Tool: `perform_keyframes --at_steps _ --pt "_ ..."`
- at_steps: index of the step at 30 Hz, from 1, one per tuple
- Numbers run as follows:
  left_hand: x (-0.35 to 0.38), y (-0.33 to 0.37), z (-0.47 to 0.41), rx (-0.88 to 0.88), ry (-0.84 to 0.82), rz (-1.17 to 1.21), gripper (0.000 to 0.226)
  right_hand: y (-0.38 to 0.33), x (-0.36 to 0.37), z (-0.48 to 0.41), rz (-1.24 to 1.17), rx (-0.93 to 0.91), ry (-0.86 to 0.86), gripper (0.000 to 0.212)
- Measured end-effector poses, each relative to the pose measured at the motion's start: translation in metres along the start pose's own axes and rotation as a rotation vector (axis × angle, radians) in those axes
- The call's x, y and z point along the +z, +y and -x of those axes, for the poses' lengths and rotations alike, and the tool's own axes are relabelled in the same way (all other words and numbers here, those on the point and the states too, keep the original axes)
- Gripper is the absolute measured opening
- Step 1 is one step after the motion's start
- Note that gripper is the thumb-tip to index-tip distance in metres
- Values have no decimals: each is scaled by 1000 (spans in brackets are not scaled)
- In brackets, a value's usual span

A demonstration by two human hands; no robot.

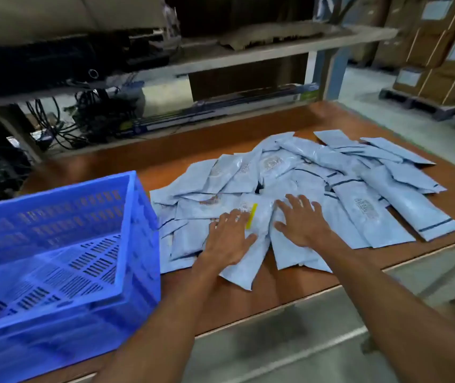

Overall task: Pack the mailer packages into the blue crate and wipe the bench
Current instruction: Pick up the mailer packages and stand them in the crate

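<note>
Several pale blue mailer packages [317, 178] lie in a loose heap across the brown bench [248, 302]. A blue slatted crate [63, 244] stands at the bench's left end with nothing visible inside it. My left hand [227, 239] lies flat, fingers spread, on the near packages beside a mailer with a yellow strip [251, 215]. My right hand [302, 221] rests flat on the packages just to the right of it. Neither hand grips anything.
Metal shelving [220, 59] with cables and dark equipment runs behind the bench. Stacked cardboard boxes [442, 51] stand on a pallet at the far right. Grey floor [290, 346] lies below the bench's front edge.
</note>
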State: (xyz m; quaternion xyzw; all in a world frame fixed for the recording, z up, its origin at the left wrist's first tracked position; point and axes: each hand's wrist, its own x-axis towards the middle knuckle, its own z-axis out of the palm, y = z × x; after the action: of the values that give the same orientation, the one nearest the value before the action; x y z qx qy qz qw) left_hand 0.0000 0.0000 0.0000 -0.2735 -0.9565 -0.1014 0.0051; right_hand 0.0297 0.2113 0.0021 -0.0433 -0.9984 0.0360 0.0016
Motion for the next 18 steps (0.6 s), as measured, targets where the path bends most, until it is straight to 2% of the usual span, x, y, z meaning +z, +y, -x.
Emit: perform_keyframes --at_steps 2,4,8,10,12,15,18 --pt "9 6 -9 -8 -84 17 71 3 12 2 48 4 -69 76" --pt "20 10 -14 -38 -127 44 74 2 33 7 80 -9 -49 84" --pt "19 6 -24 -34 -4 366 61 9 43 7 9 -23 23 96" --pt "18 -11 -35 1 54 459 42 13 45 7 -9 -42 43 96" --pt "17 -23 -41 3 37 343 44 17 41 5 -27 -42 52 96" --pt "31 -6 -38 3 -95 16 72 22 40 0 4 -20 55 93" --pt "47 22 -34 17 -34 -93 84 21 46 -5 18 -10 40 80"
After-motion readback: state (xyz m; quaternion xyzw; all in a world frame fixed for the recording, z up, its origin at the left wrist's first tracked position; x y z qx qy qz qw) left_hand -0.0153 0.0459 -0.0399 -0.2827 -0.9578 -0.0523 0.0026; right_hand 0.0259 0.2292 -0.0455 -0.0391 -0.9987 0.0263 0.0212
